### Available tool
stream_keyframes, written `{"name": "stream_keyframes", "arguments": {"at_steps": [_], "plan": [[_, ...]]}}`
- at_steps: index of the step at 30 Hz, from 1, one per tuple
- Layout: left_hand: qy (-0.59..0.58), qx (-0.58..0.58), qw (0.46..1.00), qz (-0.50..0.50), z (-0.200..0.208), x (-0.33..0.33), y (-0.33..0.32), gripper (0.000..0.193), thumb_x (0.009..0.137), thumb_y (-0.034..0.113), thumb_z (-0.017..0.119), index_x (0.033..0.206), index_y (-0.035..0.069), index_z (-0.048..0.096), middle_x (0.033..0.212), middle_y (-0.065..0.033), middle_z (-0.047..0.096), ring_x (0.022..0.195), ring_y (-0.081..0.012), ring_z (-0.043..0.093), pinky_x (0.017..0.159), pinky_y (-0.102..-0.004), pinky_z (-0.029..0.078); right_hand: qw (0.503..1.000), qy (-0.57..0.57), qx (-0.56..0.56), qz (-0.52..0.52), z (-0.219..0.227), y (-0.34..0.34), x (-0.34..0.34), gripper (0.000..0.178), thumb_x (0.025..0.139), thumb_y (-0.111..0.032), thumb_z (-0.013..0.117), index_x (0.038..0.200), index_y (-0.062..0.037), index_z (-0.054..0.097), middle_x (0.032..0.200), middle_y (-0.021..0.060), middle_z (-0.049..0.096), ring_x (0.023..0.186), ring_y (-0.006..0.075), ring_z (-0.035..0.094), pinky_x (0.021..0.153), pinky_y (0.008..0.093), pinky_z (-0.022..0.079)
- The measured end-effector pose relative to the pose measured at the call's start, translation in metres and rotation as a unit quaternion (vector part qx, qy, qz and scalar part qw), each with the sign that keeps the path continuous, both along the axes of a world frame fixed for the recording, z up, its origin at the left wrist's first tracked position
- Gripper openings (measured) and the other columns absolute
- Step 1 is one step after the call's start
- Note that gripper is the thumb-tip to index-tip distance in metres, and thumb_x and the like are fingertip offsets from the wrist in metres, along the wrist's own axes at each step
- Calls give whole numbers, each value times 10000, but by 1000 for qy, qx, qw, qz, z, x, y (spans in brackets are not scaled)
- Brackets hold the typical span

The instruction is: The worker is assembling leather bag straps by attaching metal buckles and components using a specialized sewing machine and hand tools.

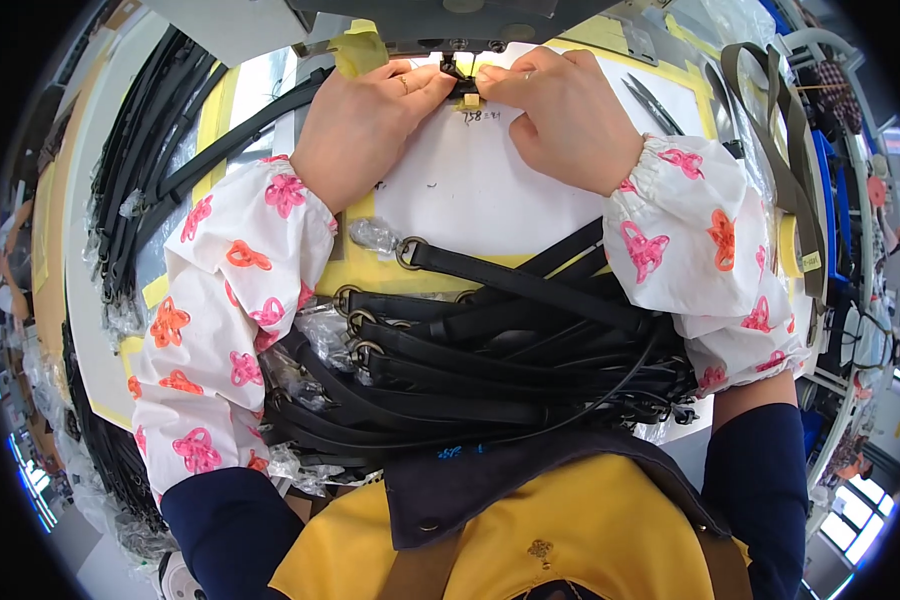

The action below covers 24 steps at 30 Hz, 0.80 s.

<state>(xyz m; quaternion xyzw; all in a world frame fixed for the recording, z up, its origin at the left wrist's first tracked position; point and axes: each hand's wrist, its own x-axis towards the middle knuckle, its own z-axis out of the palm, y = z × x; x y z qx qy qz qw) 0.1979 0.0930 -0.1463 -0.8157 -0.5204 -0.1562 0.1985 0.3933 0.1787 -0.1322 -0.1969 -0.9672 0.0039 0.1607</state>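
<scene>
At the top centre, a black leather strap (260,118) passes beneath my left hand (365,130) to the presser foot (450,66) of a grey sewing machine (460,22). My left fingers are closed and press the strap down just left of the foot. On the other side my right hand (573,122) has its fingers curled, with the index fingertip and thumb close to the strap's end at the foot. A small pale block (471,101) lies just in front of the foot. The fingertips partly hide the strap there.
Many black straps with brass-coloured buckles (410,253) are heaped in front of me, some wrapped in clear plastic. More black straps (140,150) hang at the left. Tweezers (653,104) lie right of my right hand, near olive straps (785,130) and a yellow tape roll (790,247).
</scene>
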Motion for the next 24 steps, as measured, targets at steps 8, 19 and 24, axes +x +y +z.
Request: {"name": "stream_keyframes", "arguments": {"at_steps": [8,19,24], "plan": [[-14,-4,1000,13,-3,0,3,315,757,95,544,1065,91,606,979,-15,640,916,-165,613,664,-278,499,1000,13,0,16,1,6,0,400,585,28,520,951,-71,645,752,84,608,810,240,582,643,350,421],[-13,-2,1000,19,-3,-1,4,283,765,102,556,1039,88,624,1008,-28,646,949,-166,612,730,-281,501,999,36,6,37,0,9,-3,381,562,9,518,919,-46,642,736,114,596,740,264,581,589,364,442],[-6,2,1000,18,1,-1,2,279,762,100,560,1032,86,627,1017,-40,645,941,-166,616,745,-286,501,997,50,17,52,-1,9,-5,377,556,-1,519,914,-40,630,719,112,585,723,270,574,575,363,430]]}}
